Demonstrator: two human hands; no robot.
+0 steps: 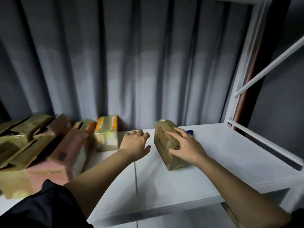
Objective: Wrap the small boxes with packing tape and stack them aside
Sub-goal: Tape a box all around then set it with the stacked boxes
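A small box wrapped in brownish packing tape (166,143) is seen lying on the white shelf (230,153), toward the far edge and a little right of the middle, with one end turned toward the near edge. It is gripped by the right hand (184,146), whose fingers are curled over its top and right side while the thumb is laid against the end nearer the person. Just left of the box, not touching it, the left hand (135,142) is held palm down with fingers loosely spread and nothing held; whether the shelf is touched cannot be told. A dark sleeve (47,206) is seen on the left arm. A small blue object (190,132) is partly hidden behind the right hand, near the far edge. Just left of the left hand, an orange-and-white taped box (107,134) stands against the grey curtain (115,63) at the far edge. Further taped boxes (32,142) are piled toward the left end of the shelf, blurred. A white metal frame (238,96) rises at the right end.
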